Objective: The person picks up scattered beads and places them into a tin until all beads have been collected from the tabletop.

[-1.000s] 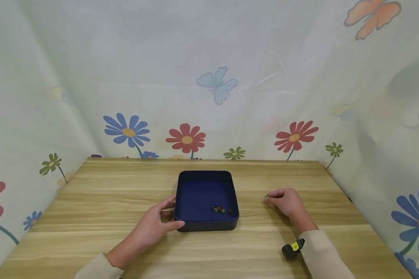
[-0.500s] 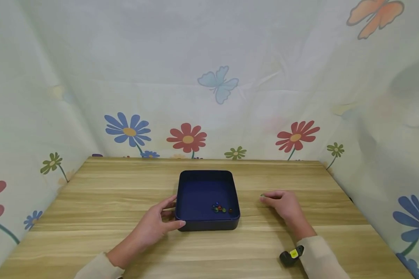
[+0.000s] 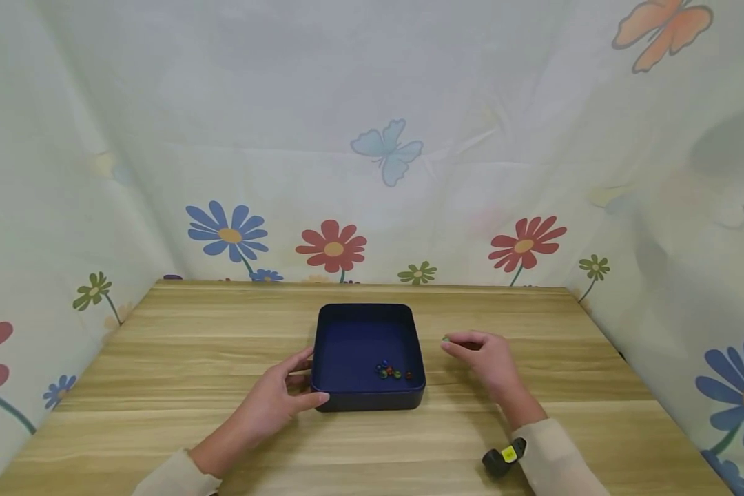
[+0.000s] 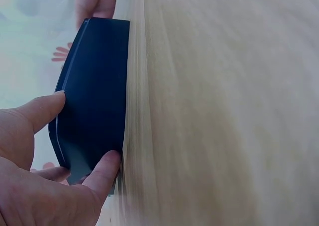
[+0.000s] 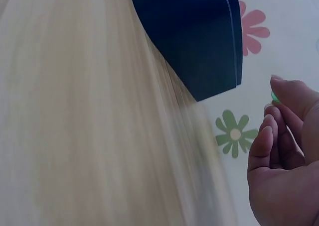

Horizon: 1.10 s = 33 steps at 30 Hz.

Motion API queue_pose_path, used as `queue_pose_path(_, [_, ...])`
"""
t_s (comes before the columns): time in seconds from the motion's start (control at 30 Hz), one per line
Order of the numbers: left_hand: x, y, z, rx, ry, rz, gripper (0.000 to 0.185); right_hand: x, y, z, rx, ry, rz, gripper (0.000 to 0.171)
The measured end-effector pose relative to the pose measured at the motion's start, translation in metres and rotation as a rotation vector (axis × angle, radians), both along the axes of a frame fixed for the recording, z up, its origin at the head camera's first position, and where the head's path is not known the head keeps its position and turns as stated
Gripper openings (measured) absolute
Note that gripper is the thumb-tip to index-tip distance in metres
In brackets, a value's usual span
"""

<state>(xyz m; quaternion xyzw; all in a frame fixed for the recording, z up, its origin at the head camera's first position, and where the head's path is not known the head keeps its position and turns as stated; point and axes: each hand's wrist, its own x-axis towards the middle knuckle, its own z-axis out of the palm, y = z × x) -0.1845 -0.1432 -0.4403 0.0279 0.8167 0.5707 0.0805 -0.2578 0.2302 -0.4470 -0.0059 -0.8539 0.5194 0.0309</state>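
A dark blue square box without a lid stands on the table. In it, toward the front right, lie several small coloured marbles. My left hand holds the box by its left side, thumb at the front corner and fingers along the side wall, also seen in the left wrist view around the box. To the right of the box and apart from it, my right hand pinches a green marble between thumb and fingertips. Only a sliver of this green marble shows in the right wrist view.
The wooden table reaches back to a pale cloth backdrop printed with flowers and butterflies. A black device with a yellow label sits at my right wrist.
My right hand has moved left toward the box, carrying the green marble, and appears slightly higher now. My left hand and the box have stayed in place.
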Motion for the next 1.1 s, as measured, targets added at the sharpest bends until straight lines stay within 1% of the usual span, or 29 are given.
queue_pose_path(0.13, [0.0,0.0,0.0,0.003,0.003,0.001,0.091,-0.001,-0.007,0.001,-0.016,0.027,0.014,0.027])
queue_pose_path(0.37, [-0.002,0.0,-0.003,0.024,0.001,0.001,0.091,-0.001,-0.016,0.004,-0.079,0.051,0.04,0.032])
queue_pose_path(0.57, [-0.001,-0.001,-0.003,0.023,0.004,-0.002,0.091,-0.003,-0.024,0.006,-0.148,0.046,0.068,0.033])
queue_pose_path(0.8, [0.0,0.0,-0.003,0.031,0.002,0.003,0.091,-0.003,-0.035,0.01,-0.135,0.036,0.061,0.035])
queue_pose_path(1.1, [0.0,0.0,-0.003,0.034,0.008,0.005,0.09,-0.006,-0.049,0.016,-0.185,0.033,0.106,0.04])
